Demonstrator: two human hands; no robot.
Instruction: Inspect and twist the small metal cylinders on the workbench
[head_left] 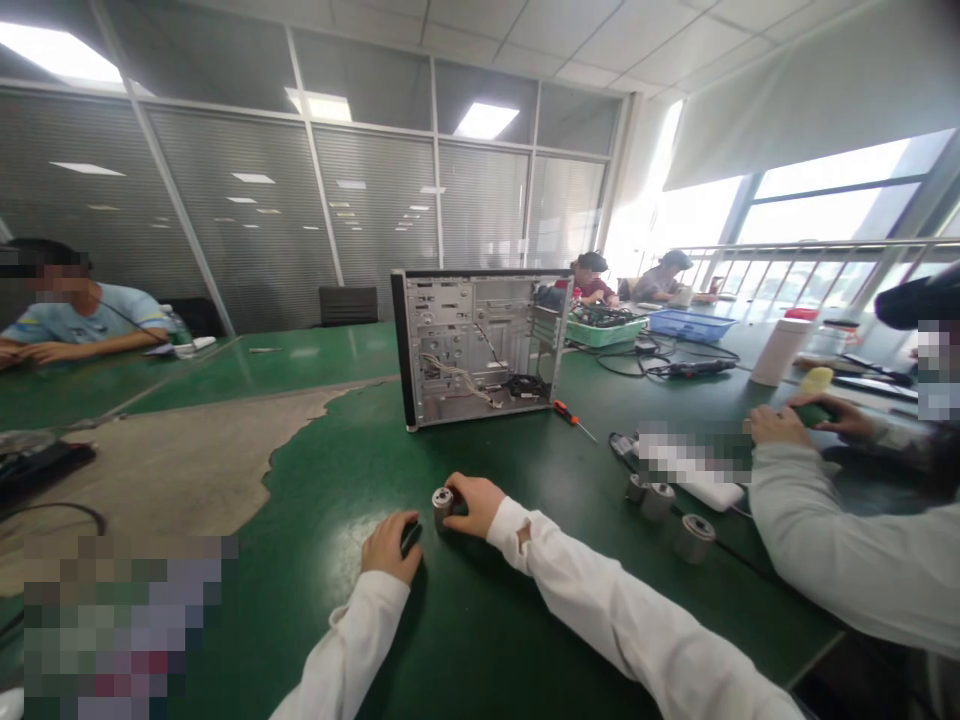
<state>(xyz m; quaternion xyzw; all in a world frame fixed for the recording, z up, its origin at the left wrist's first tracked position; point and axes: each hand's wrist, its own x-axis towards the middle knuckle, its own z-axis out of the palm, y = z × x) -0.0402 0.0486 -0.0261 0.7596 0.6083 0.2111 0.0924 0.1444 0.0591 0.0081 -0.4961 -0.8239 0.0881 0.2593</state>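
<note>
A small metal cylinder (pixel 442 509) stands upright on the green table (pixel 480 620), with a round recess in its top. My right hand (pixel 474 506) is closed round its right side, thumb and fingers against it. Just left of the cylinder, my left hand (pixel 391 546) rests on the table with a small dark object (pixel 410 537) between thumb and fingers; what it is I cannot make out. Farther back stands an open computer case (pixel 480 345) with cables inside. An orange-handled screwdriver (pixel 567 412) lies at its right corner.
Several metal cylinders (pixel 695 538) stand at the right, near a white power strip (pixel 697 470). Another person's arm (pixel 810 510) reaches in there. Behind are a green basket (pixel 606 332), a blue basket (pixel 690 325), black cables and a white bottle (pixel 780 352). Other people sit around the tables.
</note>
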